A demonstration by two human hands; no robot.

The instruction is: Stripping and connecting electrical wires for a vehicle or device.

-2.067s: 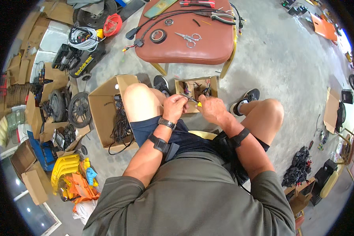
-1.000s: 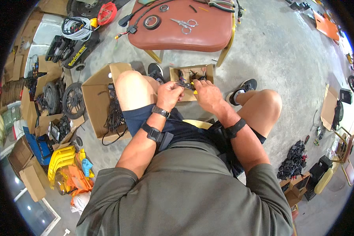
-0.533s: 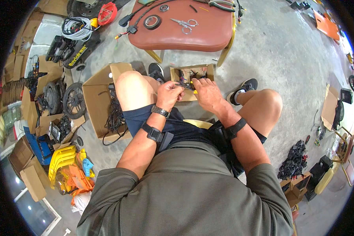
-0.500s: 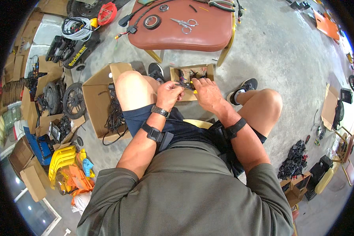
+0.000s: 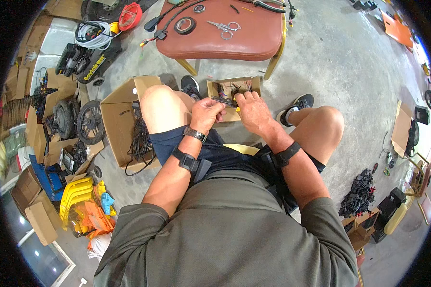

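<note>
In front of my lap, my left hand [image 5: 207, 115] is closed in a pinch on a thin black cable [image 5: 223, 100]. Its other end runs to my right hand [image 5: 255, 114], whose fingers are curled down on it; the exact grip is hidden. Just below the right fingertips shows a small yellow piece [image 5: 238, 109], perhaps a connector. Both hands hover over the near edge of a small cardboard box [image 5: 233, 116], which sits on the floor between my feet. Dark and reddish wires [image 5: 242, 87] lie inside it.
Ahead stands a chair with a brown seat [image 5: 215, 48], carrying scissors [image 5: 223, 29], a black tape roll [image 5: 185, 26], pliers [image 5: 269, 5] and cables. By my left knee, a larger carton [image 5: 114, 112] holds black cables [image 5: 140, 138]. A cable heap [image 5: 357, 193] lies at right.
My right fingers have curled in more and shifted slightly over the small box. My left hand stays nearly in place, pinching the cable.
</note>
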